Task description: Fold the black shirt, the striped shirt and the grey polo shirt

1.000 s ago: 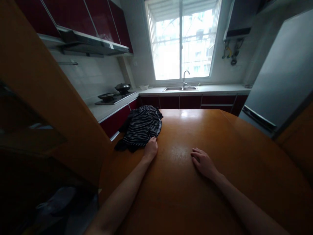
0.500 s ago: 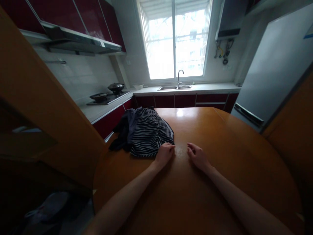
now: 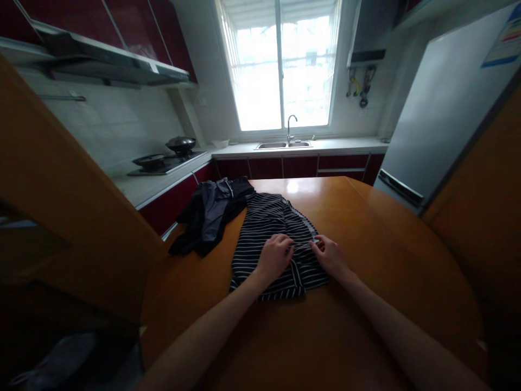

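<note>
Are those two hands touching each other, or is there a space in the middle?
Apart. The head camera's view shows striped cloth in the gap between the left hand and the right hand.

Pretty dim kitchen tbh, basically all the light comes from the white-framed sliding window (image 3: 280, 70) at 12 o'clock, and it's blown out so the outside's mostly washed away. There's a glare patch on the glossy orange-brown wooden table (image 3: 366, 239) near its far edge. Bottom left, around 7 to 8 o'clock, sinks into murky shadow. Wide-angle stretch leans stuff at the edges, and fine detail's kinda soft.
</note>
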Motion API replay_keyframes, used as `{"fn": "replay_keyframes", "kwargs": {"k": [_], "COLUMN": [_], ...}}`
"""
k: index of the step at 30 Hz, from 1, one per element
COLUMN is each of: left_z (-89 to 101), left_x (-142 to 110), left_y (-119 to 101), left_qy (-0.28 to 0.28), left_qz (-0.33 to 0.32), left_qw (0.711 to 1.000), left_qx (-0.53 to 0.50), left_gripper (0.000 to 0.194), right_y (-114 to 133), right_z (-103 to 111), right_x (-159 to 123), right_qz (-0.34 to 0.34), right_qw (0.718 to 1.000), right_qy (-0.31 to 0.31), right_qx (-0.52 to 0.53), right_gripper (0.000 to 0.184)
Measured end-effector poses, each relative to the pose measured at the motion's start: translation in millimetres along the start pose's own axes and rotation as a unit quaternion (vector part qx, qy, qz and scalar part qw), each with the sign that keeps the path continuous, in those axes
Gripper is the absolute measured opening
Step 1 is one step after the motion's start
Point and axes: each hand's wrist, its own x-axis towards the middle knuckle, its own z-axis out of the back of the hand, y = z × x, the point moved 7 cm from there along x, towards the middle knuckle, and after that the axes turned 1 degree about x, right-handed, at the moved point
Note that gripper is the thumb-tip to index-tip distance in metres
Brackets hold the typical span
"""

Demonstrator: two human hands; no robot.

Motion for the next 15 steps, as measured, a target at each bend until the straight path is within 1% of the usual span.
{"fn": "replay_keyframes", "kwargs": {"k": [1, 3, 5, 7, 9, 12, 14, 15], "left_z": [0.4, -5.2, -13.6, -20.5, -25.6, -32.9, -38.6, -42.1], "left_x": [3.3, 4.9, 1.5, -2.1, -2.5, 5.9, 15.7, 20.6], "left_y": [12.7, 30.5, 37.7, 38.0, 37.8, 40.7, 38.2, 34.0], "left_qy": [-0.002, 0.027, 0.062, 0.081, 0.089, 0.096, 0.102, 0.110], "left_qz": [0.037, 0.090, 0.115, 0.120, 0.126, 0.144, 0.144, 0.136], "left_qw": [0.999, 0.992, 0.987, 0.985, 0.986, 0.985, 0.983, 0.982], "left_qx": [0.037, 0.079, 0.094, 0.093, 0.069, -0.010, -0.053, -0.069], "left_gripper": [0.021, 0.032, 0.044, 0.053, 0.052, 0.047, 0.048, 0.049], "right_y": [3.9, 9.9, 13.4, 14.1, 12.0, 3.1, -8.5, -16.6], "right_z": [-0.1, -0.8, -2.8, -5.5, -7.2, -6.9, -0.1, 6.8], "right_x": [-3.0, -8.3, -11.8, -13.1, -11.9, -4.5, 4.8, 10.8], "right_qz": [-0.005, -0.016, -0.017, -0.013, -0.008, -0.003, -0.004, -0.008], "right_qw": [1.000, 0.996, 0.990, 0.985, 0.982, 0.978, 0.976, 0.975], "right_qy": [0.006, 0.018, 0.034, 0.049, 0.058, 0.071, 0.073, 0.068], "right_qx": [-0.024, -0.082, -0.136, -0.166, -0.182, -0.196, -0.204, -0.210], "right_gripper": [0.042, 0.041, 0.037, 0.035, 0.035, 0.036, 0.036, 0.037]}}
